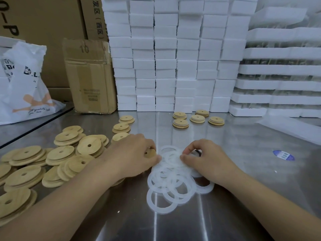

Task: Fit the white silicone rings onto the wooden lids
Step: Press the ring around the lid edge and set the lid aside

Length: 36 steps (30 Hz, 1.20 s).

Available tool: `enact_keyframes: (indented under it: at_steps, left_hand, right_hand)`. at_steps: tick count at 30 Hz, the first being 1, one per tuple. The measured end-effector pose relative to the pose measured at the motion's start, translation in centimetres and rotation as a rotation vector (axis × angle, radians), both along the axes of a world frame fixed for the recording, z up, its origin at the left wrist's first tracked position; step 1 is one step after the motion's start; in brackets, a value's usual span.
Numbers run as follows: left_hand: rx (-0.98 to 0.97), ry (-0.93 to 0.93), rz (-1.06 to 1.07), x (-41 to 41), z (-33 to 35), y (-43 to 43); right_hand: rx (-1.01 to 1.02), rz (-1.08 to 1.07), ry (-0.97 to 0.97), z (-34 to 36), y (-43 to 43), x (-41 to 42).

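Your right hand pinches one ring off the heap of white rings lying close in front of you, while your left hand curls round a wooden lid just beside it, probably so the two meet quickly; bare lids wait at your left, and five seemingly finished lids sit farther back

Steel table; white foam blocks stacked at back, cardboard box + plastic bag L, blue sticker R.
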State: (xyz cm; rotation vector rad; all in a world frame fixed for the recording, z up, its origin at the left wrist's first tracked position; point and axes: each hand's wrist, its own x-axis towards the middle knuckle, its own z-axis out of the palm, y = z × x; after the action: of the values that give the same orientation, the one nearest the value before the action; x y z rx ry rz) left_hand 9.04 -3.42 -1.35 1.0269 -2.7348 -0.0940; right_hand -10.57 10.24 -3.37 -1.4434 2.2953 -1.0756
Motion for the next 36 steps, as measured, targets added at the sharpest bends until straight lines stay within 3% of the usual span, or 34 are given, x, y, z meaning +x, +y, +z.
enact_keyframes:
  at_steps: [3, 8, 13, 16, 20, 23, 33, 36]
  left_hand:
    - [-0.033, -0.069, -0.006, 0.3, 0.3, 0.1]
    - [0.133, 0.005, -0.028, 0.7, 1.0, -0.6]
    - [0.095, 0.22, 0.015, 0.4, 0.9, -0.1]
    - [0.111, 0.423, 0.028, -0.4, 0.6, 0.1]
    - [0.481, 0.823, 0.032, -1.1, 0.6, 0.2]
    - [0.761, 0.984, 0.042, -1.4, 0.9, 0.7]
    - [1.517, 1.312, 0.219, -2.1, 1.8, 2.4]
    - [1.645, 1.268, 0.154, -2.0, 1.9, 3.1]
  right_hand:
    - [-0.005, -0.013, -0.053, 0.0, 0.0, -0.1]
    - [-0.175, -0.033, -0.089, 0.1, -0.1, -0.4]
    - [-0.37, -0.031, -0.16, 0.8, 0.0, 0.1]
    - [-0.416, -0.026, -0.09, 1.1, 0.1, 0.3]
    - [-0.48, 0.021, -0.084, 1.4, 0.4, 0.8]
    - [-0.517, 0.068, -0.124, 1.9, 0.6, 1.1]
    - [-0.453, 0.353, -0.346, 2.9, 1.3, 2.9]
    - [-0.425, 0.392, -0.384, 3.0, 1.5, 3.0]
